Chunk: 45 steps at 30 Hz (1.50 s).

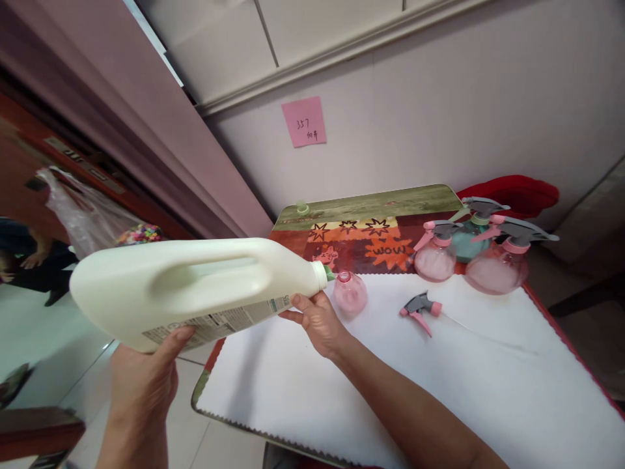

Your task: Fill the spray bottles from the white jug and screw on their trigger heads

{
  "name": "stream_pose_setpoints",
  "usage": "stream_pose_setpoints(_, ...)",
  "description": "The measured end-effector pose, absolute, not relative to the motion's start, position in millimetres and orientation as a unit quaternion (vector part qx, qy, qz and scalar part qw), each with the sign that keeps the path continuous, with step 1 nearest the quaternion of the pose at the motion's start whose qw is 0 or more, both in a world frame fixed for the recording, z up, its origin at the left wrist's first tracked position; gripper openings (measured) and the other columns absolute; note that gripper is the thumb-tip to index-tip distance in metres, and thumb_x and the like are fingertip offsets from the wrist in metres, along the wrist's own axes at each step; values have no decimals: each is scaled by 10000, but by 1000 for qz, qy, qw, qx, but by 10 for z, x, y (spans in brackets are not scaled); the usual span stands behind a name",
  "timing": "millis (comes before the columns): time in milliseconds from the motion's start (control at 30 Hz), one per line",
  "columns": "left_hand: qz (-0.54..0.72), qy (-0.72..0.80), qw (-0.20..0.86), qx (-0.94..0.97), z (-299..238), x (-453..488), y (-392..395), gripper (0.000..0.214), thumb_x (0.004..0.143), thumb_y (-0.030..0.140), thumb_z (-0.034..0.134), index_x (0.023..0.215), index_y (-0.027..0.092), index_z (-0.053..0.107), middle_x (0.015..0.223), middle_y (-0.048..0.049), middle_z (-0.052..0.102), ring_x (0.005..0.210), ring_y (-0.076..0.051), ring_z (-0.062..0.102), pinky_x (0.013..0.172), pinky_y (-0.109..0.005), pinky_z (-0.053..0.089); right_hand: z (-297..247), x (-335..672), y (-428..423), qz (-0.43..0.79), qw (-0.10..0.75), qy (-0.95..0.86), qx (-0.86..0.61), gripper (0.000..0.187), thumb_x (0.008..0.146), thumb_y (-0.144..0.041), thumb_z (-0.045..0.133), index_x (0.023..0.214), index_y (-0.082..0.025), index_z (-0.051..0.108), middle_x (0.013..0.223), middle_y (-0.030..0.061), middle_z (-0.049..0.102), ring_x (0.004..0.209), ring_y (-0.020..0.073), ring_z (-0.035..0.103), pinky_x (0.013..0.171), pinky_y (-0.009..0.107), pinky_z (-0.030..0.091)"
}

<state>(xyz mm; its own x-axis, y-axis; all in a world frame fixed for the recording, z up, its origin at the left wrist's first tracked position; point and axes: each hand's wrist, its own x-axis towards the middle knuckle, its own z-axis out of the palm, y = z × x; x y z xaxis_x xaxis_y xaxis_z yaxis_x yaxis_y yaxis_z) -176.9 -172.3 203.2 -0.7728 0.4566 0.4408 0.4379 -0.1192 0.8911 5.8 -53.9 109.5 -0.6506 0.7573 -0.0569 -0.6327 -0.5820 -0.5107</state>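
A big pale-white detergent jug [122, 280] lies tilted almost level in the air, its spout pointing right. Fingers of my left hand [146, 371] wrap its underside near the base, thumb on the label. Close to the neck, my right hand [317, 322] grips the jug from below. The green-lipped spout is beside the open mouth of a small pink bottle [350, 296], which stands on the white mat without its top; whether liquid flows I cannot make out. A grey and pink spray trigger [424, 309] with its thin tube lies to the right.
Three filled spray bottles, two pink ones [436, 260] [498, 270] and one teal [471, 242], stand at the table's back right, before a red cloth item [517, 192]. A pale green cap [303, 208] sits at the back left. A pink note [305, 122] is on the wall. Someone's hand [36, 257] shows far left.
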Motion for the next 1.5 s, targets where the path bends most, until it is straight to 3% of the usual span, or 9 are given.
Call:
stream_pose_setpoints(367,659,680,10,321,2026,-1811,-1734,552,493,279,918,998,152,733,1010,-89,764,1035,-265,700,1065,-434,481,1060,41,-543,879,396,-234,-127,574,726,-402,841,1240,-258,628,1281,60,705,1178,252,646,950,444,575)
stream_pose_setpoints(667,650,683,8,334,2052,-1801,-1739,559,495,308,928,1000,157,740,1010,-92,765,1070,-278,688,1104,-443,441,1077,53,-544,881,396,-228,-125,579,721,-398,850,1240,-267,629,1268,46,709,1167,249,651,954,451,571)
stream_pose_setpoints(1500,639,699,-18,320,2115,-1771,-1705,549,458,286,901,962,137,741,998,-100,763,991,-279,696,1001,-445,522,1105,55,-537,884,399,-208,-123,616,694,-395,864,1244,-256,624,1233,50,721,1129,247,660,954,465,566)
